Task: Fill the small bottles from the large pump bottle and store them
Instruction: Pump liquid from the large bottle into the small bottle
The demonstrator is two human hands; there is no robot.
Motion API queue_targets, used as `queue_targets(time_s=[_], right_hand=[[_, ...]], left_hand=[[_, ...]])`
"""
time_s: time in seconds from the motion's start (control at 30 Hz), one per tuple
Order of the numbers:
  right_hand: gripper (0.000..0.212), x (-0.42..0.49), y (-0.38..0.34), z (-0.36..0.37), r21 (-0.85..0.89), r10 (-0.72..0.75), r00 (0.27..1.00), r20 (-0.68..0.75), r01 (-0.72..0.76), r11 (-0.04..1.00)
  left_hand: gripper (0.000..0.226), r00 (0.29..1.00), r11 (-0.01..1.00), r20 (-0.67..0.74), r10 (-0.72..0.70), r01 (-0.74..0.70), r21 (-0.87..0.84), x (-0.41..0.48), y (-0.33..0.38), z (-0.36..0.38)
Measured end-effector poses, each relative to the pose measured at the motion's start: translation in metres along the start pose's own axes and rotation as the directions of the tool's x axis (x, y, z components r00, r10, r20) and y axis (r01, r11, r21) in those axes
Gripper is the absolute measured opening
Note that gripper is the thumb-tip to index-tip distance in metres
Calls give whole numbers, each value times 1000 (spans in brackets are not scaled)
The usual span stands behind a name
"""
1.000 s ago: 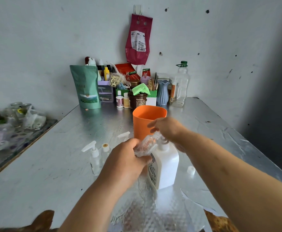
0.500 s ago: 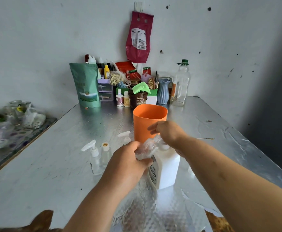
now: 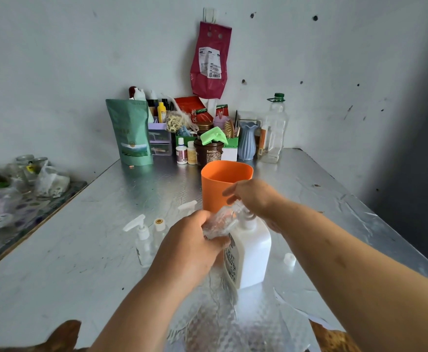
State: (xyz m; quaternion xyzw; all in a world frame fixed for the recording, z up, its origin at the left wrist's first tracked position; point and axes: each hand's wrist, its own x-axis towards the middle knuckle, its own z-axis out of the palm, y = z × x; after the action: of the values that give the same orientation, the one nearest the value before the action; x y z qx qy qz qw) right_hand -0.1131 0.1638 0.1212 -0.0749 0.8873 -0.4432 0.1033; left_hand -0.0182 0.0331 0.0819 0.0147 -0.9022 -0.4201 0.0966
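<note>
A large white pump bottle [image 3: 252, 255] stands on the silvery table [image 3: 75, 250], its pump head wrapped in clear plastic wrap [image 3: 220, 221]. My left hand [image 3: 190, 247] grips the lower end of that wrap against the bottle's shoulder. My right hand [image 3: 252, 196] pinches the wrap's upper end above the pump. To the left stand a small clear bottle with a white pump [image 3: 141, 240], a small open bottle [image 3: 160, 228], and another pump top [image 3: 187, 206] partly hidden behind my left hand. An orange cup [image 3: 223, 184] stands just behind the hands.
A small white cap [image 3: 289, 259] lies to the right of the big bottle. Bubble wrap [image 3: 223, 323] covers the near table. Clutter lines the back wall: a green pouch [image 3: 131, 133], a blue vase [image 3: 247, 141], a clear empty bottle [image 3: 274, 130]. A lower side table [image 3: 17, 196] with jars sits left.
Both hands have stayed on the wrap at the pump head; the right hand has shifted slightly, twisting the wrap. The bottles have not moved.
</note>
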Motion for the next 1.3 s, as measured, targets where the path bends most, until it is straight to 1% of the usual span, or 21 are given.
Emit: queue_targets(time_s=[0.13, 0.5, 0.67, 0.87, 1.03, 1.3], right_hand=[[42, -1, 3, 1, 27, 3, 1000, 24, -3, 1000], [42, 3, 10, 8, 6, 16, 999, -47, -16, 1000], [40, -1, 1, 0, 59, 14, 1000, 12, -15, 998], [40, 2, 2, -1, 54, 14, 1000, 10, -15, 998], [39, 1, 6, 0, 90, -2, 1000, 7, 1, 996], [42, 5, 14, 8, 33, -7, 999, -46, 9, 999]], left_hand=[[19, 1000, 1000, 8, 2, -2, -20, -2, -2, 1], [19, 999, 999, 32, -28, 28, -16, 0, -6, 8], [19, 1000, 1000, 10, -14, 14, -21, -1, -2, 3], [23, 1000, 1000, 4, -6, 6, -9, 0, 1, 2], [23, 1000, 1000, 1, -4, 4, -12, 0, -3, 4], [23, 999, 999, 32, -20, 21, -27, 1, -8, 9]])
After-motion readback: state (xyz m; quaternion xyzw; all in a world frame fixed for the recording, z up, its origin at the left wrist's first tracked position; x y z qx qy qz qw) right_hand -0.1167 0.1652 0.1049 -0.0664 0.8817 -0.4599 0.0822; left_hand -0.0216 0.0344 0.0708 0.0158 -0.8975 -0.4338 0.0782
